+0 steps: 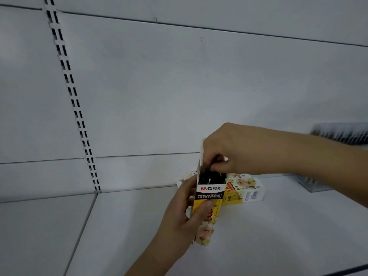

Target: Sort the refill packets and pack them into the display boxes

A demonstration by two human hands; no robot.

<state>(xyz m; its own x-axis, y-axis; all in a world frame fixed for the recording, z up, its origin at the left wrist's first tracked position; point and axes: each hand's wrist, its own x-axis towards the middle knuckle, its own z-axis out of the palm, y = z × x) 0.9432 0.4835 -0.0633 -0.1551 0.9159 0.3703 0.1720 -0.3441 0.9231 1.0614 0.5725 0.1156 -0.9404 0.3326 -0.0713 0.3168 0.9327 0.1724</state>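
1. Head view: left hand (179, 218) grips tall yellow-and-black cardboard display box (209, 198), upright, thumb across its front, held just above white metal shelf (258, 236).
2. Right hand (237, 150) at box's open top w/ fingertips curled, pinching black refill packets (212, 176) standing inside.
3. Second yellow-and-white cardboard box (247, 189) lies flat on shelf, just behind held box.
4. Slotted upright strip (79, 120) runs down white back panel.
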